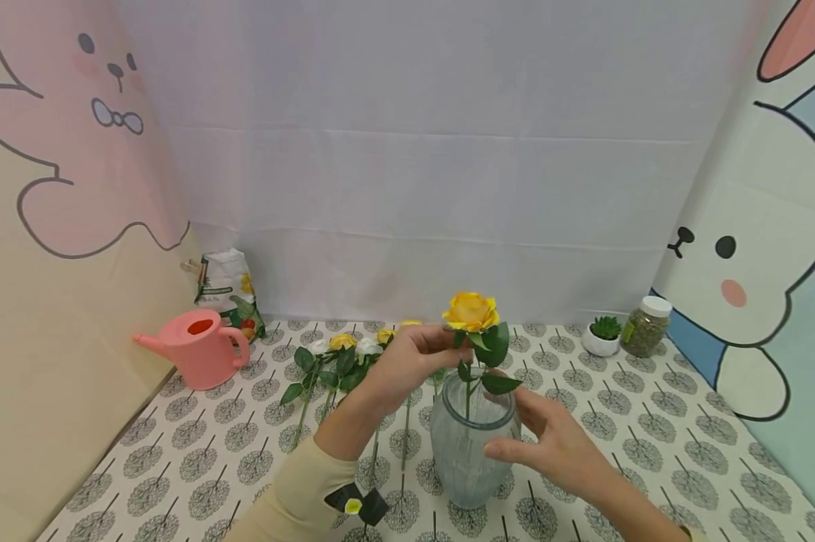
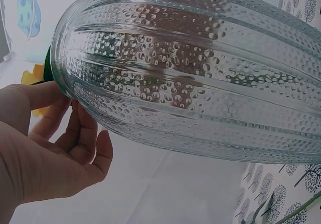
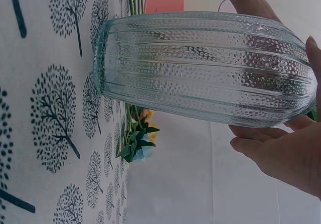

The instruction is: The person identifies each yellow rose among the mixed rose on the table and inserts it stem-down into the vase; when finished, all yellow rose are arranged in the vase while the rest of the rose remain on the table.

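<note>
Observed from the room: left hand (image 1: 407, 361) pinches the yellow rose (image 1: 471, 312) close under its bloom, fingers closed on the stem. The rose stands nearly upright over the ribbed glass vase (image 1: 471, 474), lower stem inside the mouth. Right hand (image 1: 560, 444) is cupped round the vase's upper side, thumb in front, fingers behind; firmness of hold cannot be told.

Risks, as judged:
1. Lower leaf (image 1: 501, 385) spreads out by the rim; if pushed straight down, it could catch and fold.
2. With a single stem in a wide mouth, early release may let the rose lean or swing round.
3. Sideways pressure on the rim, with a loose right hand, could tip the vase toward the loose roses (image 1: 343, 341) on the tree-print tablecloth (image 1: 245, 467).
</note>
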A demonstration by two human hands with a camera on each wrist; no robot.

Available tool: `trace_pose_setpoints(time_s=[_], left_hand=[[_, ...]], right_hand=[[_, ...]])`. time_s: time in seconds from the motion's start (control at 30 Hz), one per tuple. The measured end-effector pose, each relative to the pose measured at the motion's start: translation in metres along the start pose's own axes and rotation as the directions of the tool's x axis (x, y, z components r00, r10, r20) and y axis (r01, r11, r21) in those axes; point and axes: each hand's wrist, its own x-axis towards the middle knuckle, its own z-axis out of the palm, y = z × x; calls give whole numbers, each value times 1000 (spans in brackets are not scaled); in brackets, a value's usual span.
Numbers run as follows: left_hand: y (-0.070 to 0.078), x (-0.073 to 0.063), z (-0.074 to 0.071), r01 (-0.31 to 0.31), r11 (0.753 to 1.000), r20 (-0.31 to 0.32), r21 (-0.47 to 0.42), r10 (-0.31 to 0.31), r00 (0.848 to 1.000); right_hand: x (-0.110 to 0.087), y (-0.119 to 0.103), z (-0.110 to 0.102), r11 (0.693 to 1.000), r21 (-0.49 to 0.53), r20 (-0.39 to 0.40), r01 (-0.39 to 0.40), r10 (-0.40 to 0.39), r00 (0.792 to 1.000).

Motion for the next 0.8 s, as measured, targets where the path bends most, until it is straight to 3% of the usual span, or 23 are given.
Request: trace_pose_setpoints(time_s=[0.13, 0.4, 0.57, 0.8], left_hand=[[-2, -2, 0, 13, 1000, 25, 19, -13, 1000], [-2, -3, 0, 36, 999, 20, 33, -37, 999], [-1, -4, -1, 53, 998, 28, 32, -53, 998], [-2, -7, -12, 93, 995, 19, 34, -94, 995]], right_hand=[[-1, -1, 0, 1000, -1, 4, -27, 27, 1000], [0, 0, -1, 1000, -7, -10, 30, -30, 1000], [-1, 0, 0, 1000, -1, -11, 18, -18, 1000], [-1, 2, 0, 1000, -6, -10, 8, -8, 1000]])
